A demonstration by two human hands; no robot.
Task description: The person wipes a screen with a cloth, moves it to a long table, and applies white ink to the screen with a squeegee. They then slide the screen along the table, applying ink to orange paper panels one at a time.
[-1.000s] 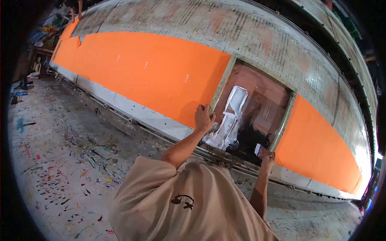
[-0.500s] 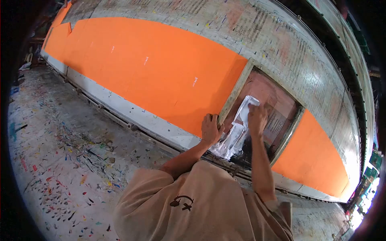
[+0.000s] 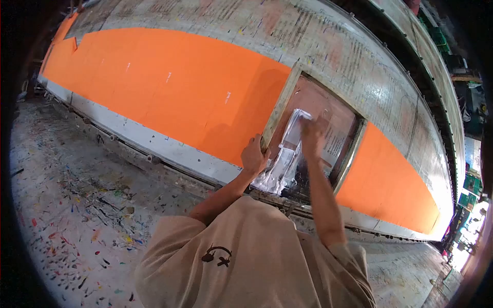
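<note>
A wooden-edged printing screen (image 3: 281, 110) lies over the long table. White ink (image 3: 277, 172) is smeared in a thick band down its mesh. My left hand (image 3: 253, 155) is closed around the lower part of the screen's left side. Over the mesh, just right of the upper end of the white ink, is my right hand (image 3: 314, 136). Its fingers are curled and blurred by motion, and whatever they hold is hidden. Orange sheet material (image 3: 174, 92) lies flat left of the screen, and another orange piece (image 3: 387, 179) shows on its right.
The long grey table (image 3: 287, 31) is stained with ink and curves away in the wide lens. A metal rail with bolts (image 3: 151, 159) runs along its near edge. Paint spots cover the floor (image 3: 77, 226). A second table (image 3: 431, 77) stands beyond a dark gap.
The whole view has shifted, so the table and screen sit further left and slightly higher. My right hand remains near the top of the white ink, now more blurred. My left hand keeps its hold.
</note>
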